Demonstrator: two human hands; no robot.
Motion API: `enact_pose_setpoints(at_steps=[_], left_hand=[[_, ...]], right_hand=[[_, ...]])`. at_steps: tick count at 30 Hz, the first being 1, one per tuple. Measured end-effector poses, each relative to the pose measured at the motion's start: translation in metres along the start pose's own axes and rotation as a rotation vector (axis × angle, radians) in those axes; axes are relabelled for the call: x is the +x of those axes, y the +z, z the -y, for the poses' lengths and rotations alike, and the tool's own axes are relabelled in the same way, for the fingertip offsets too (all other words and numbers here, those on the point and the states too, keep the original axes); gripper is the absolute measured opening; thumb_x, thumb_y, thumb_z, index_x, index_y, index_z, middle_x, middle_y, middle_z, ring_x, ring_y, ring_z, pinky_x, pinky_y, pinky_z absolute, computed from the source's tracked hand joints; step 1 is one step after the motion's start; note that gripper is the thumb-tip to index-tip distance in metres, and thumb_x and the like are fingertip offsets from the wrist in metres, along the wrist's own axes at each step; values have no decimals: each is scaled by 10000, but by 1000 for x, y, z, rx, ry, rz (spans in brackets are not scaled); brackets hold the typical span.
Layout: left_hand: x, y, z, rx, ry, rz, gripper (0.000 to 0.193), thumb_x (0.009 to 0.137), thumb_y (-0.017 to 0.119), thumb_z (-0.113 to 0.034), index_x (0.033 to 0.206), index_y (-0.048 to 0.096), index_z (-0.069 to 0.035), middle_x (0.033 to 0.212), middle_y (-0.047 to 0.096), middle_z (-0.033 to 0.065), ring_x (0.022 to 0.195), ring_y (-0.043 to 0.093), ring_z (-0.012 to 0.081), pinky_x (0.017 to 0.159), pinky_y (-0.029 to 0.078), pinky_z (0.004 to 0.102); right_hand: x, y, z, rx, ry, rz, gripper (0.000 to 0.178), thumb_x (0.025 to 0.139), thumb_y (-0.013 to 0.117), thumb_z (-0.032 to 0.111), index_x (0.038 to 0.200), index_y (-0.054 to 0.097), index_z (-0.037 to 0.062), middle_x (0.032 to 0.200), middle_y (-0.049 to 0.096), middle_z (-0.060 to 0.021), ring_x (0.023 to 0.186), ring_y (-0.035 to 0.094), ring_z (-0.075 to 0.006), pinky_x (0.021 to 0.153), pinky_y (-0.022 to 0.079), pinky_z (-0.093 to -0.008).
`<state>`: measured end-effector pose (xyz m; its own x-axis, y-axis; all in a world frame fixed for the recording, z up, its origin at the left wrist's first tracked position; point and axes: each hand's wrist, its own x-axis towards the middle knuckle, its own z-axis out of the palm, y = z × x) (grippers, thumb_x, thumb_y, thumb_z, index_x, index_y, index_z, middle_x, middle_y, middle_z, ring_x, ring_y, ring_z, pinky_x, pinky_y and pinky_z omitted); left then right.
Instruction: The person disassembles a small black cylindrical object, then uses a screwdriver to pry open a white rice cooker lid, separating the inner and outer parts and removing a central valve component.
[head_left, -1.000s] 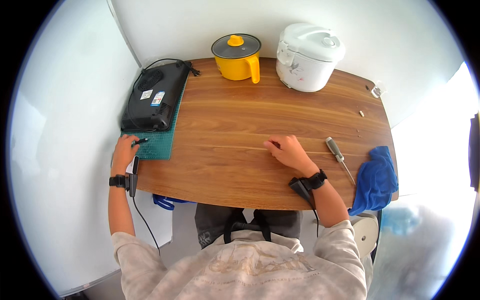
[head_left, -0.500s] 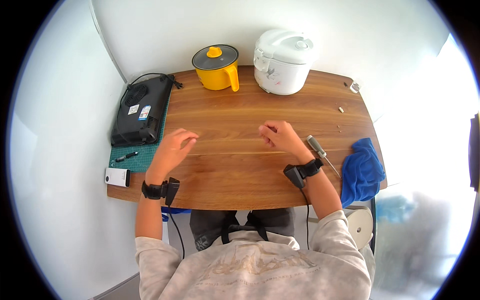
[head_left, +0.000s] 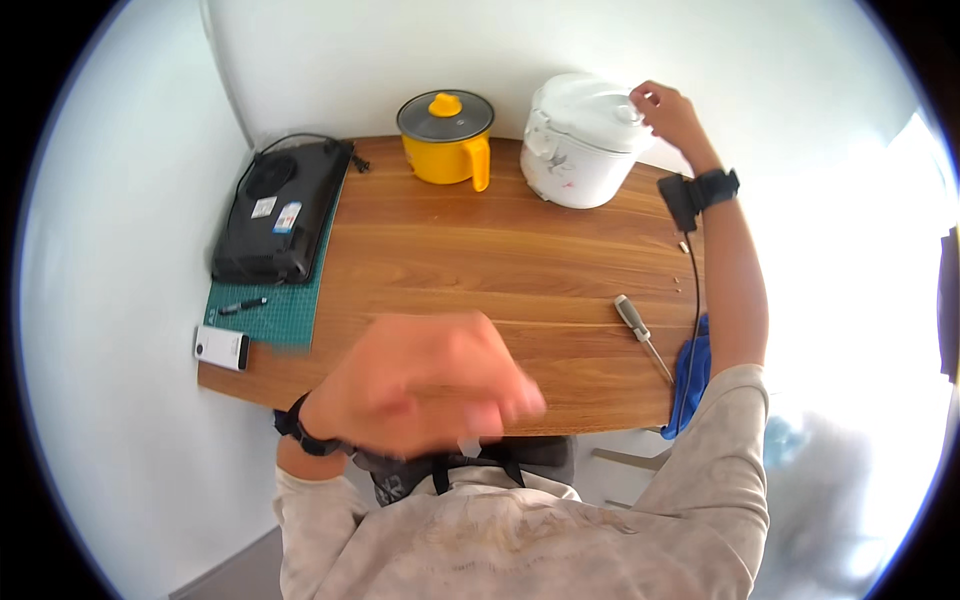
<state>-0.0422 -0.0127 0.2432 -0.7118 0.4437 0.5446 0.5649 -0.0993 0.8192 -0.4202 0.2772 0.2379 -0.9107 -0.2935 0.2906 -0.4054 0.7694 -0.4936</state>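
My right hand (head_left: 670, 118) is raised at the right side of the white rice cooker (head_left: 580, 150), its loosely bent fingers beside the lid (head_left: 590, 105). A gap shows between thumb and fingers; I cannot tell whether they touch the lid. My left hand (head_left: 425, 385) is lifted over the near edge of the wooden table (head_left: 450, 270), smeared by motion, so its fingers do not show clearly. To the left of the cooker stands a yellow pot (head_left: 437, 160) with a dark lid and a yellow knob.
A black appliance with a cord (head_left: 275, 220) lies on a green cutting mat (head_left: 290, 320). Near it are a pen (head_left: 243, 306) and a white device (head_left: 222, 347). At the right, a screwdriver (head_left: 640, 335) lies beside a blue cloth (head_left: 690, 385); small bits (head_left: 683, 247) lie farther back.
My right hand has moved up and right from mid-table to the rice cooker. My left hand has come nearer and to the right, lifting off toward me. The view has shifted slightly.
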Motion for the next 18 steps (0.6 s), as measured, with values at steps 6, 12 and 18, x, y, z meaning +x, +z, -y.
enact_pose_setpoints(at_steps=[6,12,18], left_hand=[[15,18,-57,-650,-41,265,268,789,692,34,990,782,-119,868,664,65,703,630,221,581,496,270],[24,28,-46,-529,250,124,450,685,626,159,878,780,-218,848,624,51,653,585,151,510,432,218],[5,37,-43,-461,276,57,396,689,644,117,891,754,-206,838,618,55,657,593,165,513,455,226]], right_hand=[[62,37,-25,-530,-180,-118,393,937,619,254,1329,650,258,1212,680,-170,1110,682,-342,948,558,-454],[63,57,-8,-667,-57,-95,398,939,630,218,1324,671,310,1231,642,-117,1126,684,-323,943,566,-453],[60,61,3,-699,-55,-100,299,963,667,320,1259,704,306,1200,641,-91,1070,706,-305,880,582,-452]])
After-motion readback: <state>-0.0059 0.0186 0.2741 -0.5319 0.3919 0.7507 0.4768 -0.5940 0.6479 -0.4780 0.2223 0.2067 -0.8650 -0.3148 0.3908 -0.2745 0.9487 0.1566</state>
